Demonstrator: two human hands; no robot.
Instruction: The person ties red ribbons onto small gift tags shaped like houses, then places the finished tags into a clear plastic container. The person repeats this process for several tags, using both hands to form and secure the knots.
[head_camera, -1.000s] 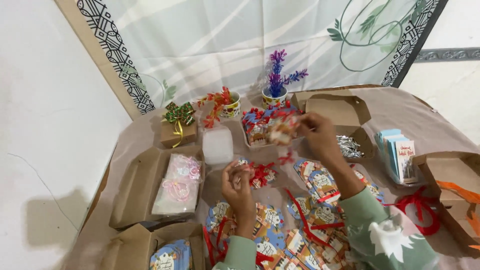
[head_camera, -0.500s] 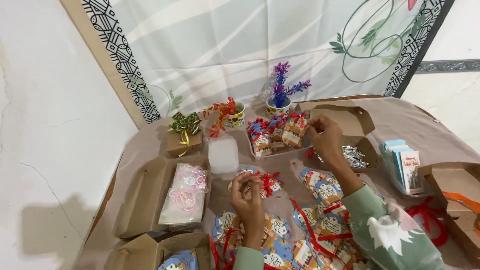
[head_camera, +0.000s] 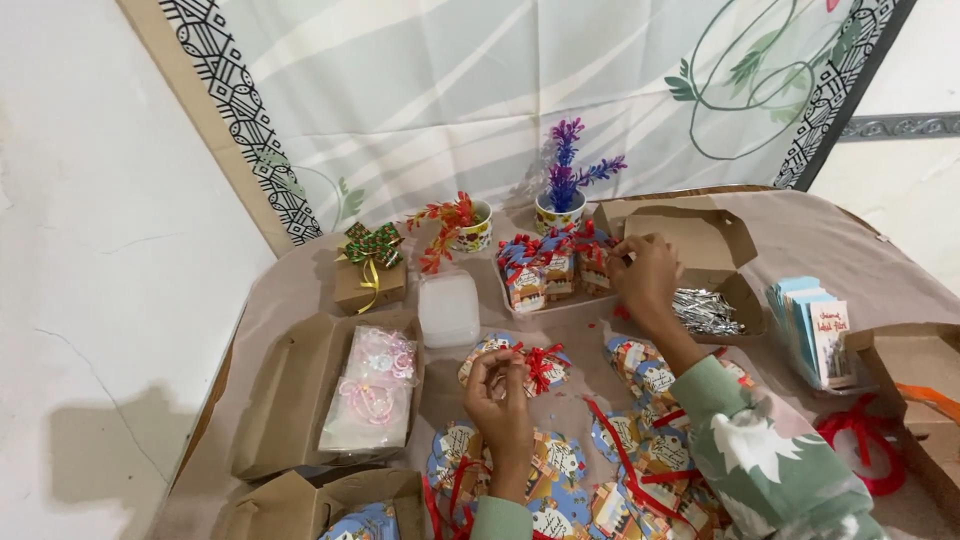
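- Table (head_camera: 300, 280): flat printed tags (head_camera: 560, 460) spread near, most untied.
- Tray (head_camera: 505, 300): ribboned packets (head_camera: 550, 265) standing finished, packed close.
- Right hand (head_camera: 645, 275): at tray's right end, fingers pinched on last packet's red bow.
- Left hand (head_camera: 500, 400): fingers curled, pinching a bowed tag (head_camera: 535, 365) on table, below tray.

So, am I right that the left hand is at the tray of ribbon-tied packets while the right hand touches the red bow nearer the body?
Not quite: the head view shows them swapped. The right hand is at the tray of ribbon-tied packets, while the left hand touches the red bow nearer the body.
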